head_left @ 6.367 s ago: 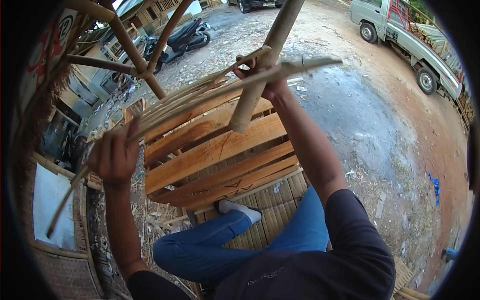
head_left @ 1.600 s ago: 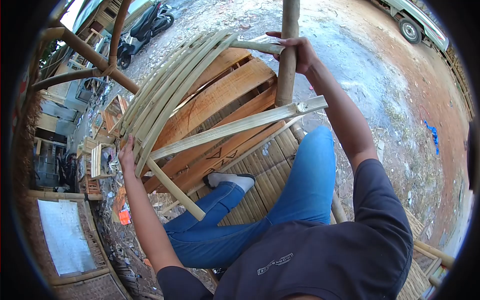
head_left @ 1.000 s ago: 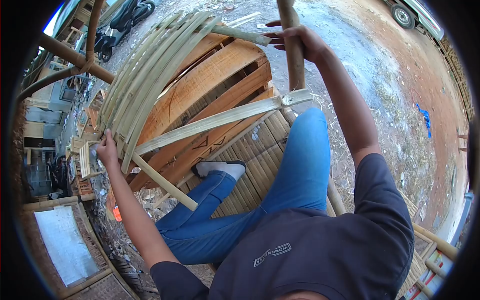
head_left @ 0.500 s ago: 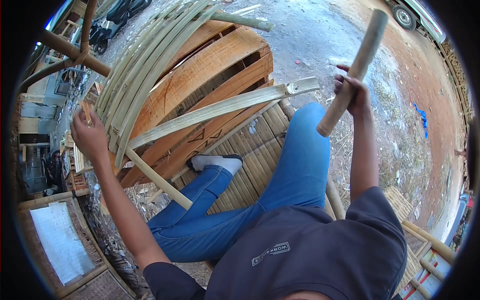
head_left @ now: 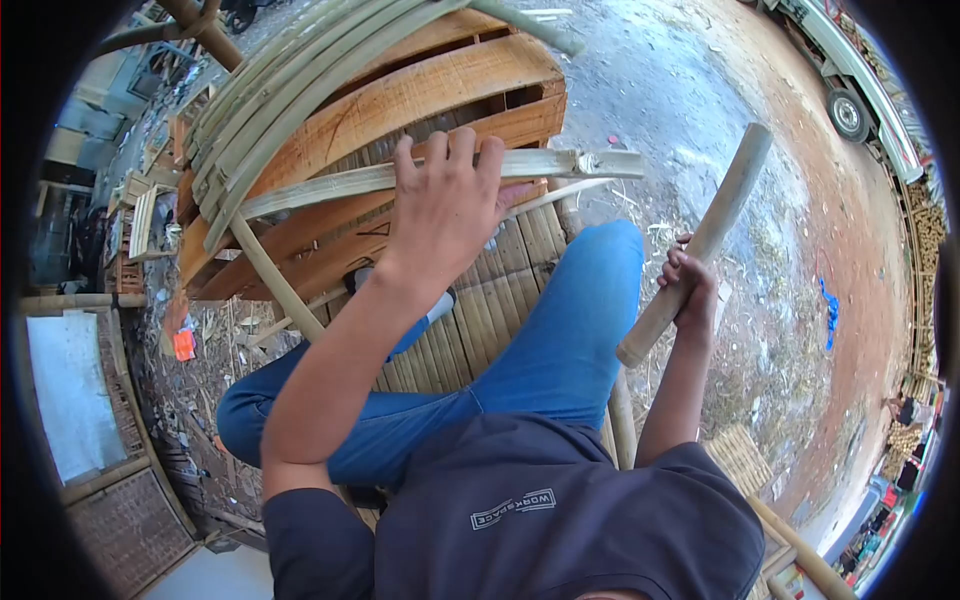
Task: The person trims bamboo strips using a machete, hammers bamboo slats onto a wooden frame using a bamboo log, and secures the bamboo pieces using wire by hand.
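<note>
My right hand (head_left: 695, 290) is closed around a thick round wooden stick (head_left: 730, 200), which slants up and away to the right above the ground. My left hand (head_left: 440, 210) reaches over a split bamboo strip (head_left: 320, 188), its fingers curled across the far edge and the thumb out on the near side. The strip has a knot near its right end and lies across reddish-orange wooden boards (head_left: 470, 80). Several bent bamboo slats (head_left: 290, 100) curve over the boards at the upper left. A narrow bamboo piece (head_left: 275, 280) slants down towards my left knee.
Under my legs is a bamboo-slat platform (head_left: 490, 310). A vehicle wheel (head_left: 848, 114) stands at the upper right. A blue scrap (head_left: 829, 310) lies on the dirt, and a small orange item (head_left: 184, 345) is at the left. A framed woven panel (head_left: 115, 500) is at lower left.
My left hand has left the slat ends at the left, moved right and come onto the bamboo strip. My right hand has lowered the stick. The view has shifted.
</note>
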`<act>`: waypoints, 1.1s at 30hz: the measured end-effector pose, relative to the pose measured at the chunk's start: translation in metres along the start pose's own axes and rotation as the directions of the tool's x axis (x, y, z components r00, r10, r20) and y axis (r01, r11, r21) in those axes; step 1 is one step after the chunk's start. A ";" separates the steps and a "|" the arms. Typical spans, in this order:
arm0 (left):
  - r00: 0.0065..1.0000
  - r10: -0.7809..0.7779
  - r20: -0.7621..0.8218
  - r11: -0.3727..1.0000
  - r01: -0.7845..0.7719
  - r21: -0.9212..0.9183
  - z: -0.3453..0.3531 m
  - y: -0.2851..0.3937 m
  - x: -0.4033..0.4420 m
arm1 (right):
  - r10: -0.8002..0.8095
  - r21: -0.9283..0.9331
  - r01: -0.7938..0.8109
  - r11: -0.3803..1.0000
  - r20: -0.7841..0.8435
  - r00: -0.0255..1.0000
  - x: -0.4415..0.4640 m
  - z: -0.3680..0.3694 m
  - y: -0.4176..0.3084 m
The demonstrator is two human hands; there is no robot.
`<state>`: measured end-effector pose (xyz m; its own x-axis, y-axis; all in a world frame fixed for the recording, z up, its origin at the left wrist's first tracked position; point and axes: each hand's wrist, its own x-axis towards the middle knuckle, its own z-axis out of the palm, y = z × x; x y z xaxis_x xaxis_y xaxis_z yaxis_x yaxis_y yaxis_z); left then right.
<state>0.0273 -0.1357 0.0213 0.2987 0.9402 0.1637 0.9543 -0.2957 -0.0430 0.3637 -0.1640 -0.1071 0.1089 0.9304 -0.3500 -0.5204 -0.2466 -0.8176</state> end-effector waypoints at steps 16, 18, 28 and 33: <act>0.995 -0.083 -0.049 0.997 0.082 -0.012 0.019 -0.039 0.093 | 0.025 -0.007 -0.025 1.000 0.052 0.998 0.005 0.001 0.025; 0.999 0.030 -0.037 0.996 -0.027 0.080 0.016 -0.047 0.095 | 0.019 0.011 -0.020 1.000 0.038 0.999 0.005 -0.004 0.024; 0.996 0.093 -0.014 0.996 -0.093 0.013 0.026 -0.070 0.133 | 0.051 -0.023 -0.053 0.998 -0.083 0.995 0.003 -0.019 0.026; 0.993 0.120 -0.019 0.958 -0.121 -0.260 0.035 -0.081 0.149 | 0.060 -0.099 -0.070 0.993 -0.100 0.993 0.000 -0.009 0.026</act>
<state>-0.0054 0.0340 0.0142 0.4107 0.8947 0.1758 0.8762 -0.4406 0.1953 0.3581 -0.1728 -0.1325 0.1617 0.8819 -0.4429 -0.4407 -0.3371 -0.8320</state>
